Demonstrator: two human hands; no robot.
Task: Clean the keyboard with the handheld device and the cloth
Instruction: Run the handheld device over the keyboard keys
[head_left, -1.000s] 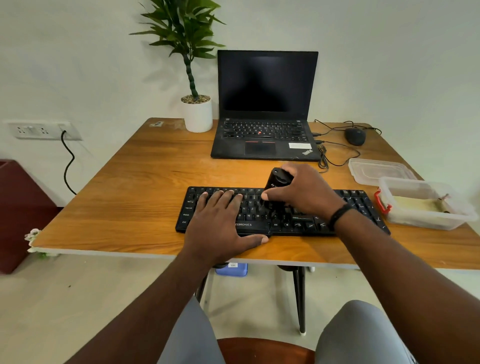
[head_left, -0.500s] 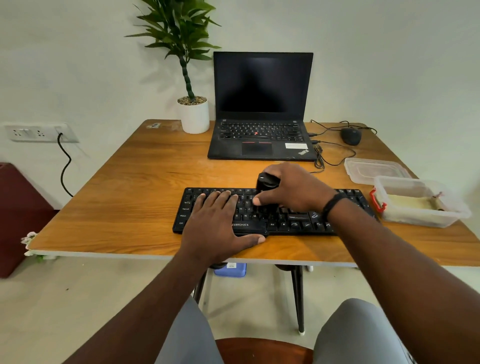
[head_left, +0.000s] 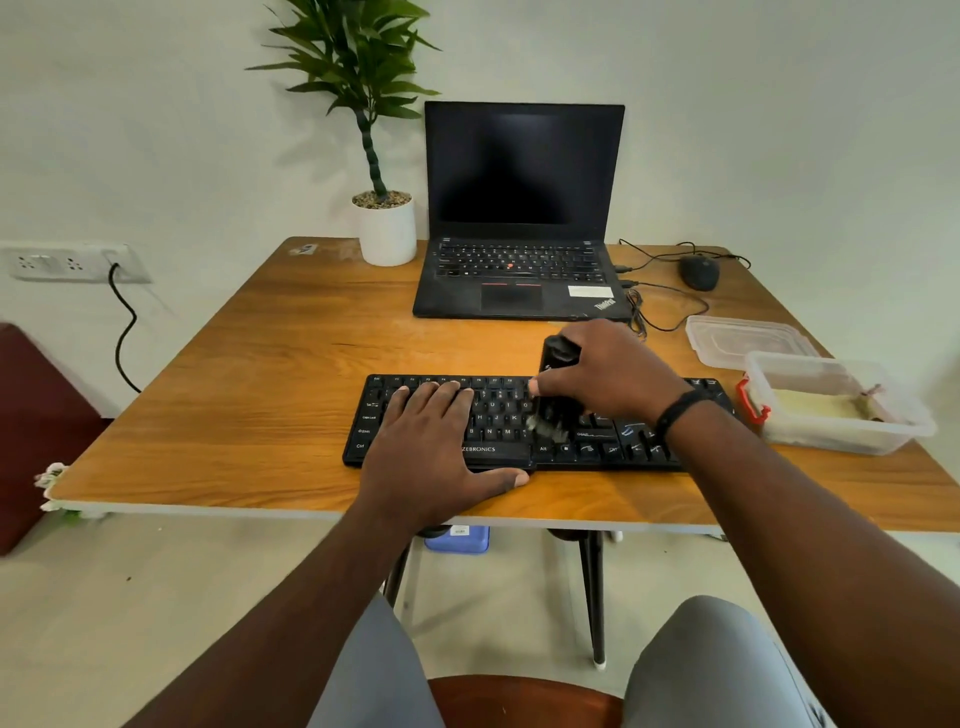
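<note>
A black keyboard (head_left: 496, 415) lies near the front edge of the wooden table (head_left: 260, 395). My left hand (head_left: 431, 441) rests flat on its left half, fingers straight and thumb along the front edge. My right hand (head_left: 608, 376) grips a black handheld device (head_left: 557, 358) upright over the keyboard's middle. The brush end of the device touches the keys and looks blurred. A yellowish cloth (head_left: 815, 405) lies inside a clear plastic container (head_left: 841, 441) at the right.
A black laptop (head_left: 519, 218) stands open at the back, with a potted plant (head_left: 382, 218) to its left and a wired mouse (head_left: 700, 272) to its right. A clear lid (head_left: 743, 340) lies behind the container. A wall socket (head_left: 67, 262) is at the left.
My right hand moved the device left along the keys, then back to the right over the middle. My left hand has stayed flat on the keyboard.
</note>
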